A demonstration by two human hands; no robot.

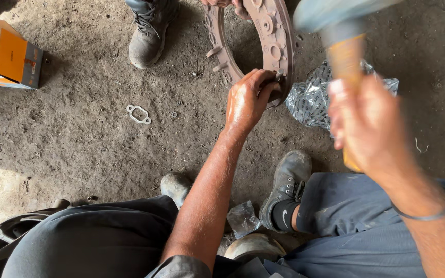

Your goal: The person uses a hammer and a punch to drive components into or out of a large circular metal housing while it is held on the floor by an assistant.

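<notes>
Pinching a small stud (279, 75) against the metal ring (274, 46) at upper centre, left hand (248, 100); right hand (369, 123) clenched round a blurred hammer (343, 49). Likely heavy, stiff iron, propped upright on the dirt floor (88, 134); best gripped by the rim.

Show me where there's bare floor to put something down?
Bare dirt floor lies between the orange box, the small gasket and the boot. Around the metal ring, left hand and plastic bag, it's crowded.

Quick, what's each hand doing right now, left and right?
Left hand: fingers pinched on a small metal piece at the lower edge of the rusty metal ring.
Right hand: closed on the hammer handle, raised and blurred.
</notes>
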